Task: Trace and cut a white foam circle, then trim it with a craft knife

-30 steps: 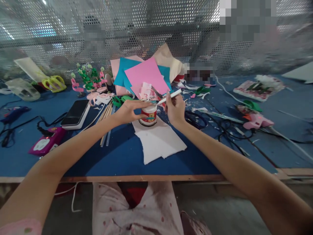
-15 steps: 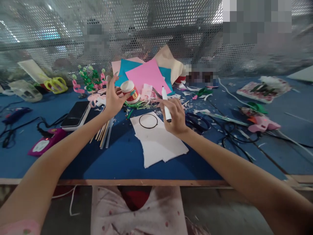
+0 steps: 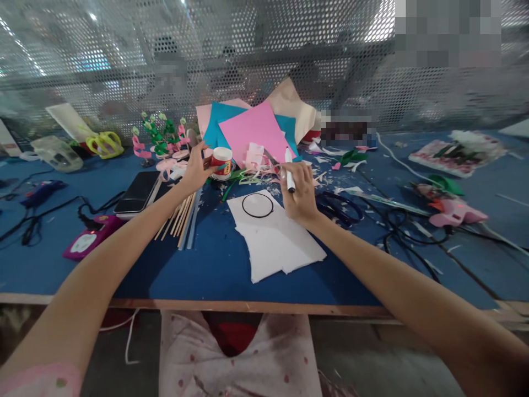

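My left hand (image 3: 198,170) is beside a small white jar (image 3: 222,160) with a red and yellow label. The jar stands upright on the table; the fingers are apart and the thumb is close to or touching its side. Between the fingers of my right hand (image 3: 300,190) is a marker (image 3: 290,172), white with a black end, held upright above the table. Below and between the hands lies a torn-edged white sheet (image 3: 275,242) with a black circle (image 3: 258,205) drawn near its top. Dark blue scissors (image 3: 343,208) lie just right of my right hand.
Coloured sheets (image 3: 252,129) lie at the back among paper scraps. Wooden sticks (image 3: 176,220), a phone (image 3: 138,192) and a purple corded device (image 3: 93,237) are on the left. A pink glue gun (image 3: 457,212) and black cables (image 3: 397,226) lie right. Mesh stands behind.
The jar went from tilted in my left hand to upright on the table, and the fingers loosened around it. My right hand still holds the marker. The view shifted slightly.
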Available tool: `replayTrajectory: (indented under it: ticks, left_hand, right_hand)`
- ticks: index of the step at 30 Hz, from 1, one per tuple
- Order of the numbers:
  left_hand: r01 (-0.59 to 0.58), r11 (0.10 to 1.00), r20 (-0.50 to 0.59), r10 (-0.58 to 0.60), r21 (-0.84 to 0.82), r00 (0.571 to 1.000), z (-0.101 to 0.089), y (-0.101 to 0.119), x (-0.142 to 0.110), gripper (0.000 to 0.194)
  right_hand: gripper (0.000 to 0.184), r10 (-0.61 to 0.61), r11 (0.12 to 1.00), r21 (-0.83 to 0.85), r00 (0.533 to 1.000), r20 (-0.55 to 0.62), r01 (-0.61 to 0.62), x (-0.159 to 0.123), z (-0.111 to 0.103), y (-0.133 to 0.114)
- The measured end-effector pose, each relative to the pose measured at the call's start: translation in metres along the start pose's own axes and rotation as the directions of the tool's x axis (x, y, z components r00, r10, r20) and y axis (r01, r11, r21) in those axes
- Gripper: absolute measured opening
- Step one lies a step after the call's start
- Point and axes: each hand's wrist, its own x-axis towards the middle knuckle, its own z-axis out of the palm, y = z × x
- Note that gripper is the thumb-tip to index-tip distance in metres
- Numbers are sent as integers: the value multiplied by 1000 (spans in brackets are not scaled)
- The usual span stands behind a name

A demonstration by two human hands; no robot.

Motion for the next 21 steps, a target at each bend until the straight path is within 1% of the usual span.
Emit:
replayTrajectory:
  ticks: [1,3,4,5,6,7,8,9,10,12,15,18,20,21]
  left_hand:
    - [-7,998,-27,8,56,1000,-2,8,-1,62]
    - [9,966,-82,12,257,997,-8,30,-3,55]
    - [27,929,-53,-8,370,999,-10,43,-5,53]
    - [52,878,9,-65,475,998,-12,55,-7,54]
    - [96,817,78,-169,569,983,-12,67,-9,56]
    - [131,751,156,-298,647,942,-11,78,-12,58]
    - [132,736,202,-347,664,916,-9,86,-15,58]
    - [110,722,254,-376,684,891,-7,92,-18,56]
    - [52,703,322,-389,709,863,-4,95,-21,53]
    - [-20,701,381,-363,713,850,1,96,-25,45]
    - [-61,704,387,-314,708,867,3,93,-28,39]
    - [-64,701,359,-283,710,889,4,95,-30,40]
    - [-63,710,325,-240,702,915,5,100,-32,43]
    - [-71,720,312,-208,691,927,6,103,-34,44]
  right_hand:
    - [30,-13,1000,0,1000,0,13,0,1,1]
    - [29,-21,1000,1,1000,-4,21,0,2,3]
    - [29,-15,1000,3,1000,-5,15,0,2,4]
    - [29,-6,1000,5,1000,-4,6,-1,2,4]
    - [30,4,1000,6,1000,0,-4,-1,1,5]
    - [30,11,1000,5,1000,5,-11,-1,1,4]
    - [29,12,1000,3,1000,8,-12,-1,0,4]
    - [29,8,1000,1,1000,10,-8,-2,-1,3]
    - [28,1,1000,-1,1000,11,-1,-2,-2,2]
    - [27,-23,1000,8,1000,7,23,-2,-4,0]
    - [26,-64,996,65,998,4,63,-1,-7,-2]
    - [28,-92,982,171,995,32,85,0,-10,-6]
    - [34,-67,962,268,996,62,48,1,-13,-10]
    - [38,-26,945,326,996,82,-2,1,-13,-12]
